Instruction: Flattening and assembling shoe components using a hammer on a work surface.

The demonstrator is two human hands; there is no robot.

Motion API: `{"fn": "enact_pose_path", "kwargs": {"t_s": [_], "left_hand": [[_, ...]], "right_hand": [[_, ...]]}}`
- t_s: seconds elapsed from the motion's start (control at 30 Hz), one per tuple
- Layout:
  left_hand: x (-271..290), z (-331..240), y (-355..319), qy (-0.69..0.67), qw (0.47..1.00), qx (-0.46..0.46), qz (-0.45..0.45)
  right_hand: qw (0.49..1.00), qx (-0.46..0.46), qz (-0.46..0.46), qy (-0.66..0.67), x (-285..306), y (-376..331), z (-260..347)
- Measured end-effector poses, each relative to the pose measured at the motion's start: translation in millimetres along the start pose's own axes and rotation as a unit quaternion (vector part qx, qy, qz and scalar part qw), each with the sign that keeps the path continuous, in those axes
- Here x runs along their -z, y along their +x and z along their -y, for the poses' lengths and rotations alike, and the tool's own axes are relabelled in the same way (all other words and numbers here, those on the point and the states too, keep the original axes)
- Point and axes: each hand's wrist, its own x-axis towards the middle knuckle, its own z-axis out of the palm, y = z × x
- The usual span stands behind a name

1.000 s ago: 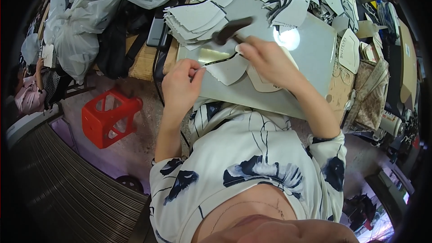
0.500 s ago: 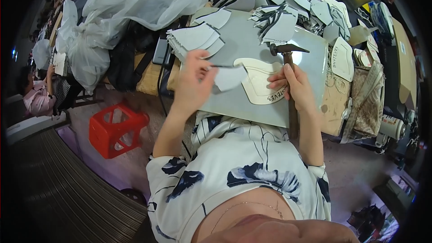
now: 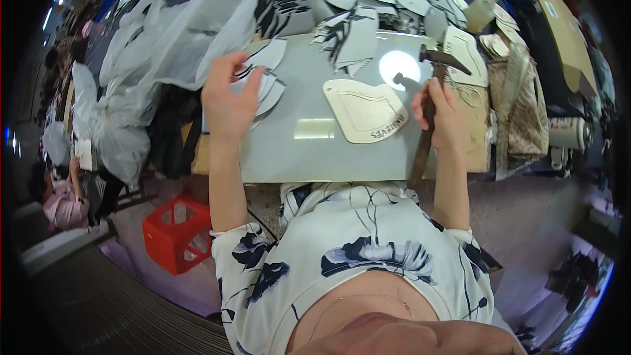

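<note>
The wooden-handled hammer (image 3: 428, 113) sits clamped in your right hand (image 3: 442, 113) at the grey worktable's (image 3: 309, 151) right edge, just beside the cream shield-shaped pattern piece (image 3: 365, 110). Your left hand (image 3: 230, 102), fingers spread, touches the far-left stack of white cut pieces (image 3: 266, 79).

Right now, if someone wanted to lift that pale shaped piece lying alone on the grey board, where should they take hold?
Probably at the near lower edge of the pale shaped piece, coming from the person's side. It lies flat and thin, so a hand would slide under its rim and pinch; that side shows bare grey board.
</note>
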Motion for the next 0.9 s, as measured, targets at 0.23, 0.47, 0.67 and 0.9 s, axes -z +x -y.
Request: {"fn": "enact_pose_path", "kwargs": {"t_s": [0.23,0.47,0.67,0.9], "left_hand": [[-104.8,-48.3,25.0,-0.063,0.971,0.01,0.232],[-147.9,-52.3,12.0,0.016,0.962,0.125,0.241],[-157.0,-44.5,4.5,0.013,0.99,0.026,0.137],[-131.4,-49.5,15.6,-0.255,0.937,0.076,0.228]], "right_hand": [[0.996,-0.059,0.016,-0.059,1.7,-2.4,-7.0],[0.995,-0.047,0.029,-0.079,6.0,2.5,-9.5],[0.993,-0.055,0.038,-0.102,1.2,0.4,-5.7],[0.992,-0.046,0.039,-0.115,1.7,0.1,-8.3]]}}
